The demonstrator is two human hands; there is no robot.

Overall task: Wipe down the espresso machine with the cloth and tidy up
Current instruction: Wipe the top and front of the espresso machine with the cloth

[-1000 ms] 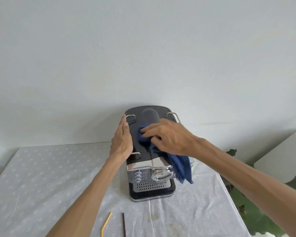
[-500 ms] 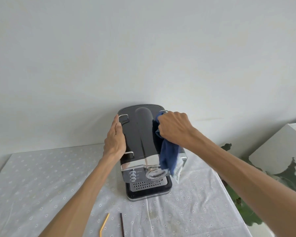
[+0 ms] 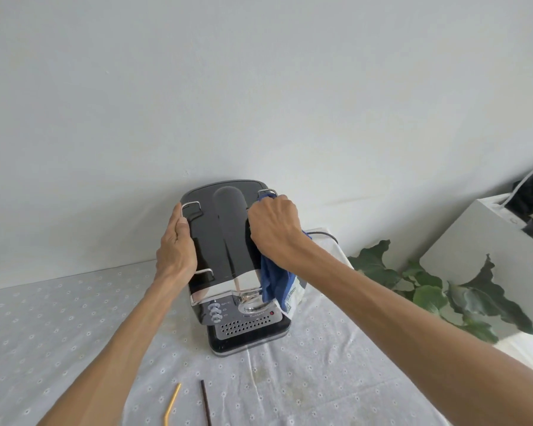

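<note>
1. Head view: the espresso machine (image 3: pixel 228 259) stands on a table covered by a white dotted tablecloth (image 3: pixel 59 333), its back close to the pale wall (image 3: pixel 259 87).
2. The left hand (image 3: pixel 176 250) lies flat and open against the machine's left side, fingers stretched out, gripping nothing.
3. The right hand (image 3: pixel 274 229) is closed around a blue cloth (image 3: pixel 274 284) and presses it against the machine's upper right edge; the cloth hangs down the right side.
4. A yellow straw (image 3: pixel 172 407) and a dark straw (image 3: pixel 206 404) lie on the tablecloth in front of the machine, apart from it.
5. Green leaves (image 3: pixel 428 287) show to the right, beside a white box (image 3: pixel 480 241).
</note>
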